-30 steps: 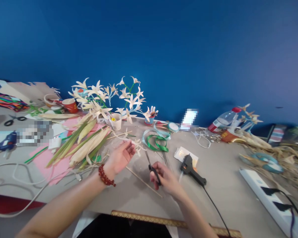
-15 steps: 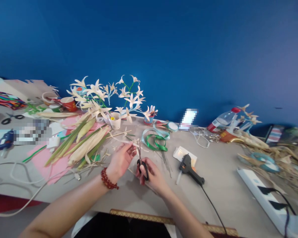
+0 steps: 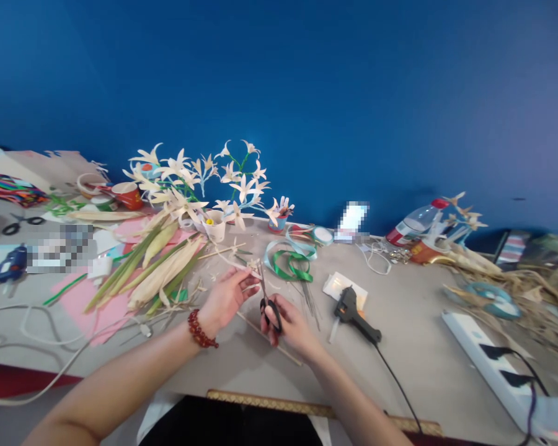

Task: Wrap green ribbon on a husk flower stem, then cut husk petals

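My left hand pinches a narrow, pale, husk-like strip between thumb and forefinger, the other fingers slightly curled and apart. My right hand is closed around the handles of one pair of black-handled metal scissors, blades pointing up and away from me beside my left fingertips. The strip runs between my left fingers and those blades; whether they touch it is too small to tell. My own fingers partly hide the scissor loops.

One red beaded bracelet circles my left wrist. One thin, pale stick lies on the table under my hands, its middle hidden by my right one.

Just beyond my right hand lies one coiled, shiny green ribbon, and to its right one black glue gun. To my left is a heap of green-and-cream corn husks, too overlapped to count. Behind it stand many cream star-shaped flowers, blooms covering one another.

At far left lie a second pair of dark scissors and a second glue gun, blue, cut off by the edge. At right, one white power strip holds two black plugs.
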The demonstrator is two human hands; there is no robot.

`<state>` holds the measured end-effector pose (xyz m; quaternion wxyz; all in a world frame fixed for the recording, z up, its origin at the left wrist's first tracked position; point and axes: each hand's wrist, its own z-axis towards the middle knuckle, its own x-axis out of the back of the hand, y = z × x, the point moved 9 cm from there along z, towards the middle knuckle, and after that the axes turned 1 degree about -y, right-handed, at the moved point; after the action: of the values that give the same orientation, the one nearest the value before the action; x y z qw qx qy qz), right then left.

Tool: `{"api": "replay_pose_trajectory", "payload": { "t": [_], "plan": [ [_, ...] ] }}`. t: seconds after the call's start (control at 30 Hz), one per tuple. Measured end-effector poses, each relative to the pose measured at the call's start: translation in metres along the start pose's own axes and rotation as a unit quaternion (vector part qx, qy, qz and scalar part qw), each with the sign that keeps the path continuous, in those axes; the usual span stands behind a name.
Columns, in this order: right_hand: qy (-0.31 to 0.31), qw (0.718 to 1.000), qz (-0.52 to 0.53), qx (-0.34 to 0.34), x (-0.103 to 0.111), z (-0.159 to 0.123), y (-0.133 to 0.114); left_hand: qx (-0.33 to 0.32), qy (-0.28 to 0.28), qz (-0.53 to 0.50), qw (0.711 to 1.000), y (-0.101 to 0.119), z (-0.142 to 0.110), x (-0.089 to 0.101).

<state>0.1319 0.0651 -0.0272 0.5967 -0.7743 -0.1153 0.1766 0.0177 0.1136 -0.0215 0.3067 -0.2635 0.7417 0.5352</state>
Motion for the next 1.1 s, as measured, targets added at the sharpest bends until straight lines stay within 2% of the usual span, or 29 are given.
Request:
{"api": "replay_pose_trajectory", "payload": {
  "t": [0.37,0.57,0.83,1.1],
  "plan": [
    [0.039,0.999,-0.019,0.007,0.001,-0.006,-0.003,-0.020,0.012,-0.011,1.000,-0.002,-0.007,-0.009],
    [0.034,0.999,-0.005,0.015,0.000,-0.009,0.000,-0.017,0.002,-0.010,1.000,-0.001,-0.012,-0.013],
    [0.063,0.998,-0.014,-0.005,0.006,-0.035,0.009,-0.014,-0.046,0.109,0.993,-0.003,-0.022,-0.020],
    [0.085,0.995,-0.044,0.001,0.020,-0.046,0.009,0.007,-0.042,0.147,0.988,-0.008,-0.022,-0.021]
  ]
}}
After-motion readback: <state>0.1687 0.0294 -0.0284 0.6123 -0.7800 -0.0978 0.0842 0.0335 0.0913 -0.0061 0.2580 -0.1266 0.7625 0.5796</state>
